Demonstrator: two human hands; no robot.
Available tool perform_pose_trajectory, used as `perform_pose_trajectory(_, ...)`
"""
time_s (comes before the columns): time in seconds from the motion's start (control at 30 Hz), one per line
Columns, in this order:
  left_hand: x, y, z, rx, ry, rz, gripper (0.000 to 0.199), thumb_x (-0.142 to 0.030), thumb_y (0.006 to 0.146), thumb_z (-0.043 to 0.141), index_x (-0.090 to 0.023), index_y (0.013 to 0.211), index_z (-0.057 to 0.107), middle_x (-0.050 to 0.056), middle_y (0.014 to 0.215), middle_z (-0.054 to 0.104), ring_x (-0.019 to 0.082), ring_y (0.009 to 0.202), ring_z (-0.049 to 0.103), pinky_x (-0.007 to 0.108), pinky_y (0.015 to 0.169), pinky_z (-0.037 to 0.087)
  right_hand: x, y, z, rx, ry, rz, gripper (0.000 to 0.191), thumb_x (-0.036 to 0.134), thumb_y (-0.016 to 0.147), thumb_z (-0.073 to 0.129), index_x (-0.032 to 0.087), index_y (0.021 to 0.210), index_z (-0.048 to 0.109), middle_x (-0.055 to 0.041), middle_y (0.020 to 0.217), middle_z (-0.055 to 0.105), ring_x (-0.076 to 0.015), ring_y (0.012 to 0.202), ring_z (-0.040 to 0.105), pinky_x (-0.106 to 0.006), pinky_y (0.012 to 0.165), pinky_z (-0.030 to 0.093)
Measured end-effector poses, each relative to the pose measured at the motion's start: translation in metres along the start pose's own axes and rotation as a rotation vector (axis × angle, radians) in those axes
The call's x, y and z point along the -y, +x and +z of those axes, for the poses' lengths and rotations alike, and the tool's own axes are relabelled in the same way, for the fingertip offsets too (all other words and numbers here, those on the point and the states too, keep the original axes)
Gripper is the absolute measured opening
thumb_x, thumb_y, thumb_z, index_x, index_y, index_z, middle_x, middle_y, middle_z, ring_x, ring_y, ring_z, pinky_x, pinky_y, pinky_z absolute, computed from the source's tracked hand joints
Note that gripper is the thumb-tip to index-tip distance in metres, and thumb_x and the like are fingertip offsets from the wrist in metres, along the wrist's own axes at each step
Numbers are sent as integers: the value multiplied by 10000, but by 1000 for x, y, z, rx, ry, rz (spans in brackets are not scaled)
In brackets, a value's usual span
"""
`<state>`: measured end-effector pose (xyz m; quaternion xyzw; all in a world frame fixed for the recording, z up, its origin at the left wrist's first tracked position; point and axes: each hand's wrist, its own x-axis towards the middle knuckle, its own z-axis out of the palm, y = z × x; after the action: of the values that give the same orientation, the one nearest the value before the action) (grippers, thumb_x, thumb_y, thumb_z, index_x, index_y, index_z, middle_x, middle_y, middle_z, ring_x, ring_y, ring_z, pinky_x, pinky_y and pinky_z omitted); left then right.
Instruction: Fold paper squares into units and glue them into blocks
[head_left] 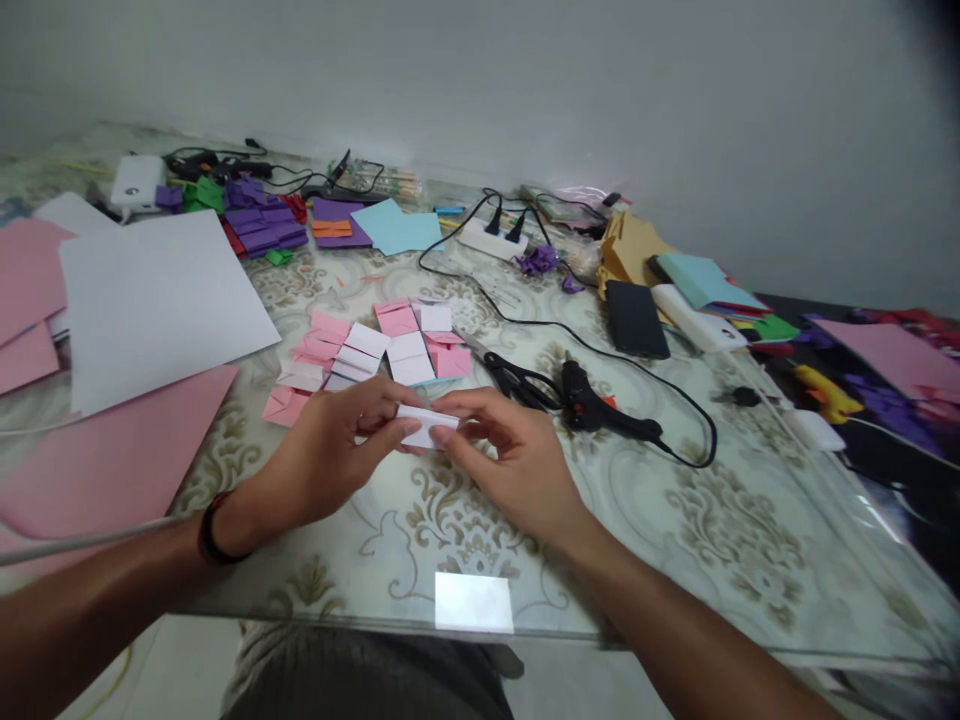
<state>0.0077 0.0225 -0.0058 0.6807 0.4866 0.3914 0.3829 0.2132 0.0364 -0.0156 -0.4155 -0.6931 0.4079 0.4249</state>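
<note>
Folded white paper is held just above the surface, near its front edge. Left hand: thumb and fingers pinched on the paper's left end. Right hand: thumb and fingers pinched on its right end, remaining fingers curled.

Directly beyond the hands lies a cluster of pink and white folded pieces. Black-handled scissors and a black glue gun lie close beyond the right hand; the gun's cord loops across the surface. A white power strip with two plugs sits farther back. At left, a large white sheet overlaps a pink sheet.

Fingers cover both ends of the held paper. A pink edge shows beneath it; whether it belongs to the same piece cannot be told. The pale rectangle at the front edge may be paper or reflection. Items at far right are blurred.
</note>
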Motion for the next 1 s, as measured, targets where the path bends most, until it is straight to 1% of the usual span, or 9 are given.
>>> perform_pose_trajectory(0.1, 0, 0, 0, 53, 90, 7, 172, -302, 968, 632, -198, 1058, 736, 2, 809, 768, 158, 744, 728, 228, 638, 541, -1, 2, 1, 21, 62, 96, 144, 294, 852, 766, 200, 961, 757, -28, 879, 764, -147, 738, 685, -267, 664, 577)
perform_pose_trajectory(0.2, 1, -1, 1, 54, 95, 13, 160, -303, 969, 631, -198, 1030, 736, 9, 836, 777, 160, 760, 731, 226, 632, 530, -1, 4, 1, 62, 133, 191, 158, 339, 836, 781, 189, 875, 749, -22, 806, 752, -147, 694, 673, -270, 633, 547)
perform_pose_trajectory(0.3, 0, -3, 1, 64, 60, 2, 132, -287, 967, 635, -196, 974, 729, 8, 827, 774, 154, 741, 730, 219, 615, 530, 0, 4, 0, 78, 155, 205, 157, 338, 833, 786, 186, 821, 750, -18, 778, 750, -142, 680, 659, -264, 625, 520)
perform_pose_trajectory(0.47, -3, -2, 3, 127, -207, -96, 156, -328, 964, 657, -196, 919, 728, 11, 848, 767, 180, 788, 769, 258, 689, 622, 4, 2, -3, 50, 117, 162, 158, 304, 832, 795, 179, 740, 759, -17, 699, 743, -134, 636, 628, -256, 601, 476)
perform_pose_trajectory(0.6, -3, 1, 2, 152, -372, -163, 162, -337, 950, 679, -192, 888, 712, -5, 787, 742, 179, 744, 771, 270, 694, 634, 4, 2, -5, 67, 145, 161, 157, 313, 866, 754, 177, 789, 768, -19, 712, 742, -128, 622, 603, -255, 591, 457)
perform_pose_trajectory(0.67, -2, 3, 1, 166, -330, -163, 168, -339, 952, 671, -188, 887, 705, -9, 763, 740, 161, 708, 751, 240, 652, 602, 3, 3, -5, 88, 152, 164, 156, 311, 880, 726, 174, 812, 760, -19, 736, 741, -127, 642, 609, -255, 607, 464)
perform_pose_trajectory(0.83, -1, 3, -2, 206, 56, -55, 184, -303, 958, 628, -180, 848, 709, -42, 630, 640, 91, 556, 577, 182, 495, 407, 0, 4, -3, 189, 70, 146, 111, 239, 856, 696, 170, 770, 708, 0, 712, 697, -116, 639, 585, -239, 601, 455)
perform_pose_trajectory(0.9, -2, 2, -3, 205, 143, -20, 186, -289, 962, 610, -179, 851, 709, -45, 614, 633, 91, 549, 556, 192, 502, 395, 0, 5, -3, 207, 72, 134, 118, 226, 853, 689, 170, 749, 685, 9, 694, 676, -110, 625, 563, -235, 589, 445)
perform_pose_trajectory(1.0, -5, 1, -4, 156, 166, 5, 208, -313, 978, 599, -180, 871, 717, -18, 697, 699, 115, 614, 610, 211, 547, 447, 2, 6, -4, 200, 110, 146, 144, 277, 886, 686, 173, 786, 693, 0, 721, 689, -116, 626, 571, -244, 591, 456)
